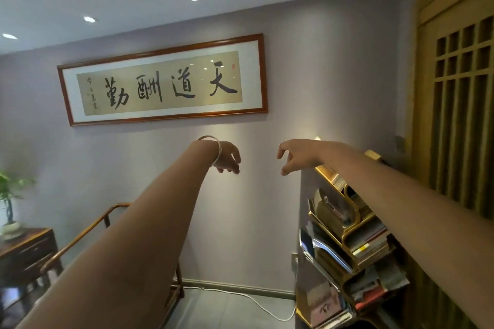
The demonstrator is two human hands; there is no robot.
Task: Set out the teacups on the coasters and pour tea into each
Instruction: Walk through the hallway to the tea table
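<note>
A: Teacups, coasters and tea: none in view; where they stand cannot be told, since the camera faces the wall.

B: State of each grip?

A: Left hand (227, 159), bracelet (213, 151) at the wrist, hangs from an outstretched arm, fingers loosely curled downward, holding nothing. Right hand (295, 156) likewise: fingers slack, thumb apart, touching nothing. The two hands are near each other, apart, raised before the wall.

B: Why held so?

A: Probably a stretch or a starting pose; no task step appears begun.

B: Surroundings?

A: Framed calligraphy (163, 80) above the hands; book rack (347, 248) under the right arm; wooden chair (107, 222) and potted plant (9, 200) to the left.
</note>
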